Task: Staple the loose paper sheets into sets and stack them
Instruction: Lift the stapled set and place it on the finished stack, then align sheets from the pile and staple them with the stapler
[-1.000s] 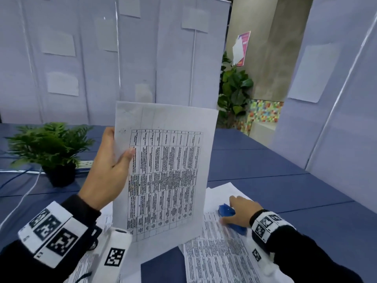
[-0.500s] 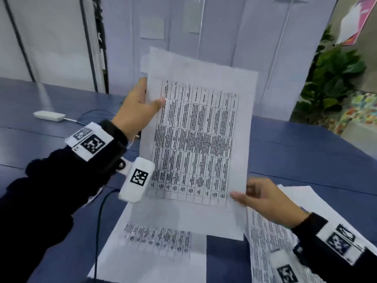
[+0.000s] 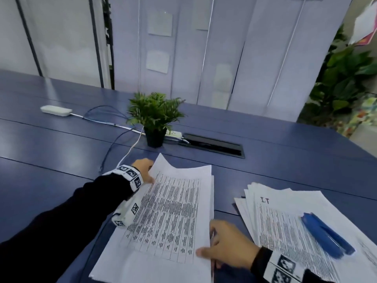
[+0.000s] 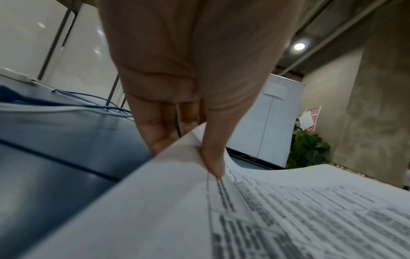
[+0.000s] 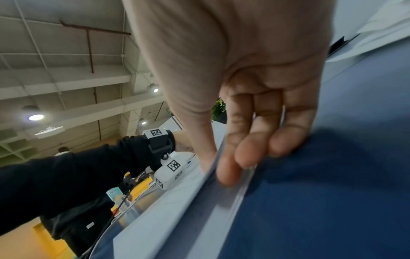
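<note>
Left hand [image 3: 143,170] pinches the far left corner of the printed sheet set [image 3: 169,213], thumb on top; right hand [image 3: 228,245] grips its near right edge. The set lies on the blue table [image 3: 61,152], left of the loose sheets [image 3: 285,217] bearing the blue stapler [image 3: 326,234].

A dark blue bench [image 3: 61,144] made of long panels with thin seams fills the room's middle. Pale folding partition panels [image 3: 224,58] stand along its far edge, small blank sheets pinned to them. A black cable hatch [image 3: 212,144] is set into the bench top. To the far right, leafy green plants [image 3: 344,78] rise before a grey concrete wall [image 4: 366,105]. Overhead run a white beamed ceiling [image 5: 66,78] and round lamps [image 5: 35,117]; the floor [image 5: 22,245] below looks yellow.
</note>
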A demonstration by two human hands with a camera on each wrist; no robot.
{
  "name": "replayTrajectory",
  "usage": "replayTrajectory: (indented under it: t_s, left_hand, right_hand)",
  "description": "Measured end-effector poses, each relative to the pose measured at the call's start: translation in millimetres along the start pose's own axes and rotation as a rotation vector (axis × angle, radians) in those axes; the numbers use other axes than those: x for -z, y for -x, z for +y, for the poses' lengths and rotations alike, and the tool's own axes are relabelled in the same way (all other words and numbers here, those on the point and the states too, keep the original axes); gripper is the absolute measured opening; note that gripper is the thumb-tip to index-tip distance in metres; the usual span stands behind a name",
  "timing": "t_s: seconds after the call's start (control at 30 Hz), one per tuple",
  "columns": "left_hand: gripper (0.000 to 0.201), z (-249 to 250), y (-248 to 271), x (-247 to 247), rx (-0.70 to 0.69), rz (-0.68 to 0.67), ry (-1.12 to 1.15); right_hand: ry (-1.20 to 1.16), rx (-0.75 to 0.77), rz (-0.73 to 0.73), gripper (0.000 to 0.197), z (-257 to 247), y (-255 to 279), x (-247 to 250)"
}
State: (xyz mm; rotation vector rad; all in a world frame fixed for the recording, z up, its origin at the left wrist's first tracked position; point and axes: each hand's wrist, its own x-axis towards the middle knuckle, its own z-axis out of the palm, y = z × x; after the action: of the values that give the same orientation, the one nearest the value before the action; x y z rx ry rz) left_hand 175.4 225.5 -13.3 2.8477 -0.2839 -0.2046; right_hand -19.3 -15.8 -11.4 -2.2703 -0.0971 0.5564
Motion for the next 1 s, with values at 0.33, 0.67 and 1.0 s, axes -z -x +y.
replayTrajectory:
  t_s: [0.33, 0.67, 1.0]
  left_hand:
    - [0.076, -16, -13, -7, 0.143, -0.053, 0.114]
    - [0.028, 89, 6, -6, -0.301, 0.082, 0.082]
    - [0.031, 234, 8, -55, -0.573, -0.108, 0.138]
  right_hand:
    - [0.281, -0.037, 0.002, 0.037, 1, 0, 3]
    - [0.190, 0.027, 0.428, 0.028, 24, 29, 70]
    - [0.596, -0.269, 0.729, 0.019, 116, 71, 150]
